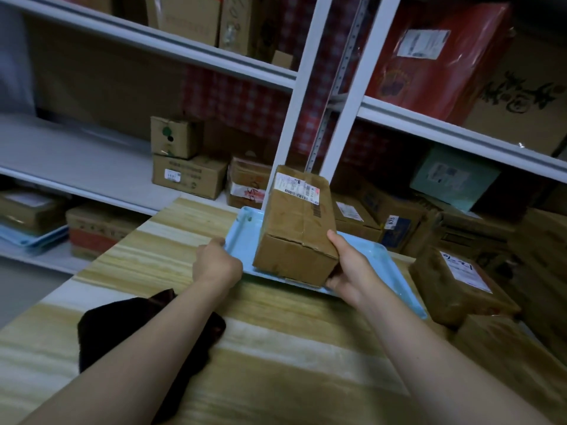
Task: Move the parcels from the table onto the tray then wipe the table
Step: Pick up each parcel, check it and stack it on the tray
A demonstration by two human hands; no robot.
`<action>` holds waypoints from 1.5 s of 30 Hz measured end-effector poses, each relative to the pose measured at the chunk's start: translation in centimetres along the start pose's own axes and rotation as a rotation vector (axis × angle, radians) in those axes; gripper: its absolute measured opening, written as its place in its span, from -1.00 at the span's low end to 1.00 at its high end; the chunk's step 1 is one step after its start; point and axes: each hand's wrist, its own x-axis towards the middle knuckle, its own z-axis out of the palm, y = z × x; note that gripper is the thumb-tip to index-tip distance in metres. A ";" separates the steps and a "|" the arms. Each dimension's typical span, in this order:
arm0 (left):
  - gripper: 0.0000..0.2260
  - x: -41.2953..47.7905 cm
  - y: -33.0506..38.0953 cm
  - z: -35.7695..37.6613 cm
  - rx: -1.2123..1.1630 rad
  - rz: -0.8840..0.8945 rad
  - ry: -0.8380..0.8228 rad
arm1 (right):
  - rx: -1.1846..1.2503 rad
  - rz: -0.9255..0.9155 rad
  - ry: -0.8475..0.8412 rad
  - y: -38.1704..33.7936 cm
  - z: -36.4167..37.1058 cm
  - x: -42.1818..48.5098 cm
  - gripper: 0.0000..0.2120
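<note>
A long brown cardboard parcel (296,222) with a white shipping label stands on the light blue tray (242,223) at the far side of the wooden table (276,348). My right hand (349,265) grips the parcel's near right corner, thumb on top and fingers under the edge. My left hand (216,262) holds the tray's left rim with curled fingers. A dark cloth (129,329) lies on the table under my left forearm.
A second brown parcel (460,283) with a white label sits right of the tray, more boxes beside it. White metal shelving (302,96) full of cartons stands behind the table. Another blue tray (27,237) lies on a low shelf at left.
</note>
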 end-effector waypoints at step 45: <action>-0.54 -22.2 16.6 18.1 0.015 0.643 -0.282 | 0.009 -0.484 0.738 -8.1 -22.8 -9.2 -0.82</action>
